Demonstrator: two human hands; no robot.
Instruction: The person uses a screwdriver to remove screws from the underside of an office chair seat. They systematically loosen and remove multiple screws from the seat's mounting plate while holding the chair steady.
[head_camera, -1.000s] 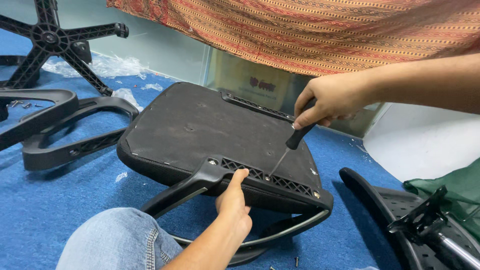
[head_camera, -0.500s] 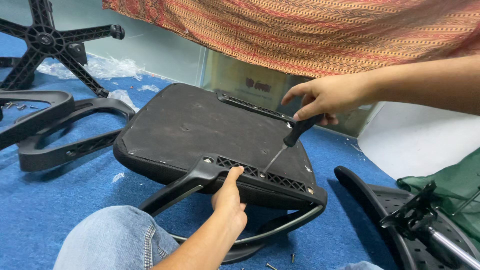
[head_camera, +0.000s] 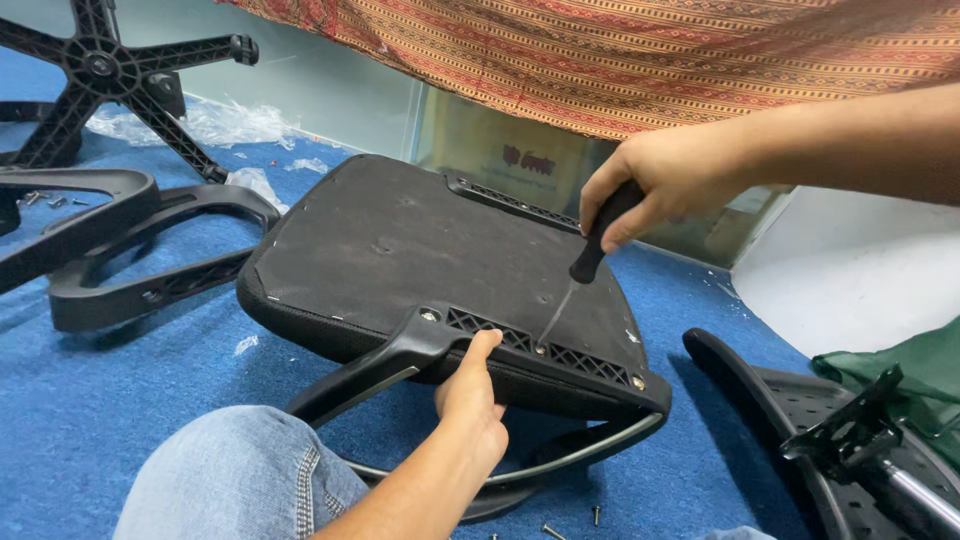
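Note:
An upturned black chair seat (head_camera: 400, 250) lies on the blue carpet with a black armrest (head_camera: 400, 370) fixed along its near edge. My left hand (head_camera: 470, 400) grips that armrest bracket from below, thumb up on the ribbed plate. My right hand (head_camera: 660, 180) is closed around the black handle of a screwdriver (head_camera: 590, 255). Its thin shaft slants down to a screw in the bracket (head_camera: 541, 350).
A black five-star chair base (head_camera: 100, 75) and a loose armrest (head_camera: 150, 260) lie at the left. A black chair back with a metal mechanism (head_camera: 850, 440) is at the right, beside green cloth (head_camera: 910, 380). Loose screws (head_camera: 570, 525) sit on the carpet near my knee (head_camera: 240, 480). A patterned cloth (head_camera: 650, 50) hangs behind.
My right hand closed its fingers fully round the screwdriver handle again after loosening them. The tip stays on the same screw; my left hand keeps its hold.

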